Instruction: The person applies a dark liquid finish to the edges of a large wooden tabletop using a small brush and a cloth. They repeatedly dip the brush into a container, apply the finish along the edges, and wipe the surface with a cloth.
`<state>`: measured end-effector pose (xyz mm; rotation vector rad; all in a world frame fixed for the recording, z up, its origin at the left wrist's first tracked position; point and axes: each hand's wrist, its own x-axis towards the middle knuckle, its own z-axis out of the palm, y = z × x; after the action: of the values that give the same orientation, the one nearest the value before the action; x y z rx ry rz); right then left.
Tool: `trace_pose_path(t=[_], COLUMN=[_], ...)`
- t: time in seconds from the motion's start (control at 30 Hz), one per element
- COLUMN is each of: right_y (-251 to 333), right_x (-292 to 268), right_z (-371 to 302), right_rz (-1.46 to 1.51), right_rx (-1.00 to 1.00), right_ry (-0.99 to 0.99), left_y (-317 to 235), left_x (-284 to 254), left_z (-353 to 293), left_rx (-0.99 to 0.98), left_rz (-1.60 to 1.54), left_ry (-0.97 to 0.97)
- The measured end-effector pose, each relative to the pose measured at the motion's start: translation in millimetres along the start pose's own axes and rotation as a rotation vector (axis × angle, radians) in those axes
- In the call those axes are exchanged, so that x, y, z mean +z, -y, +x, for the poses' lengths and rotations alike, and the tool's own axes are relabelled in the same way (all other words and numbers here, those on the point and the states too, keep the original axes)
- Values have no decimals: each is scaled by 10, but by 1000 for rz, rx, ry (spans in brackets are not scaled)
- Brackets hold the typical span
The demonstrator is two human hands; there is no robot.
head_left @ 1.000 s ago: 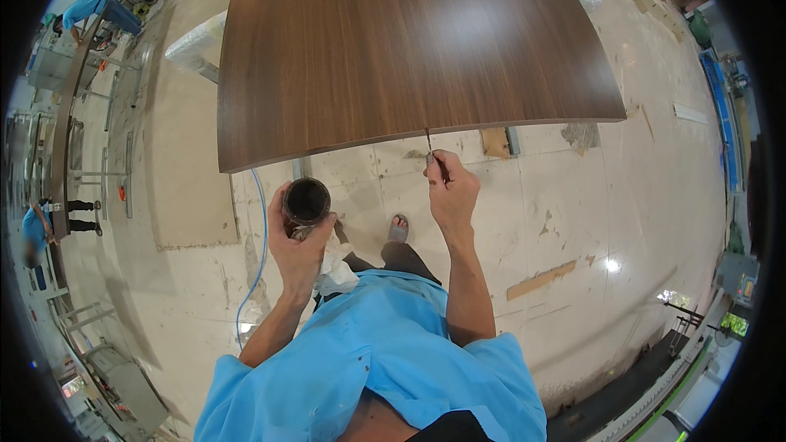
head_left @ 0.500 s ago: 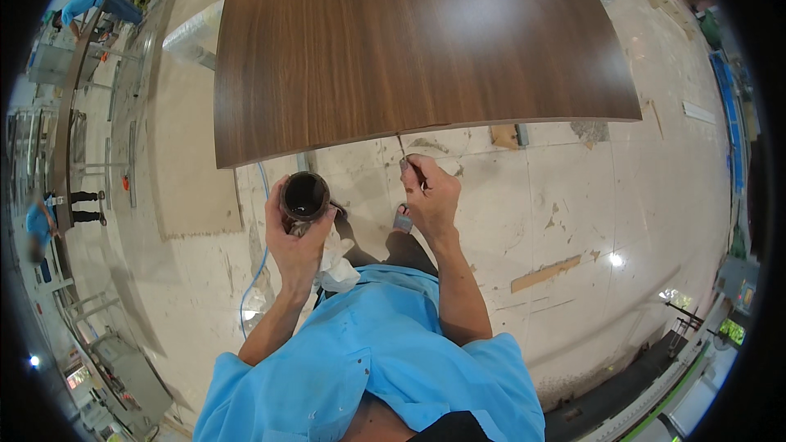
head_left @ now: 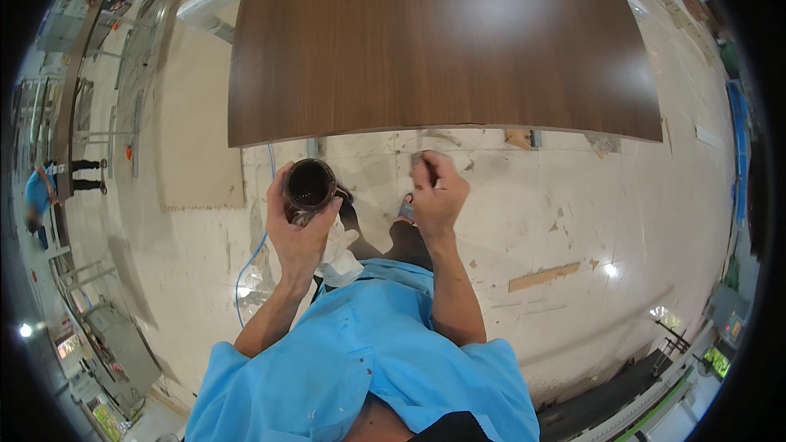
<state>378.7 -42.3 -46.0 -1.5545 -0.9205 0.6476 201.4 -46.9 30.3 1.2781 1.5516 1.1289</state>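
Observation:
My left hand [head_left: 298,237] is wrapped round a small round jar [head_left: 310,184], its open mouth upward and dark liquid inside. Crumpled white cloth [head_left: 341,255] hangs beneath that hand, next to the jar. My right hand [head_left: 440,196] is closed in a pinch, just short of the near edge of a dark brown wood-grain panel [head_left: 442,49]. A thin stick-like tool [head_left: 419,141] points from its fingertips toward that edge, smeared by motion; its tip cannot be made out.
Below the panel, a small brown piece [head_left: 517,139] lies on the stained pale floor. A wooden strip [head_left: 544,277] is to the right. A blue hose [head_left: 264,239] runs past my left arm. Two people in blue, one person [head_left: 39,196] at mid-left, are by a long bench at far left.
The panel and floor have shifted slightly right in view. My right hand has drawn back a little from the panel edge with the thin tool. My left hand still holds the jar.

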Motion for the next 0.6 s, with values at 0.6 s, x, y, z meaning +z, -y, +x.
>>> trace_pose_path(t=[0.6], right_y=[110], right_x=[580], right_z=[-185], right_rz=[-18], right_rx=[-30], right_ry=[194], left_y=[84], left_x=[-211], left_z=[82], left_rx=[-5], left_rz=[9], left_ry=[-89])
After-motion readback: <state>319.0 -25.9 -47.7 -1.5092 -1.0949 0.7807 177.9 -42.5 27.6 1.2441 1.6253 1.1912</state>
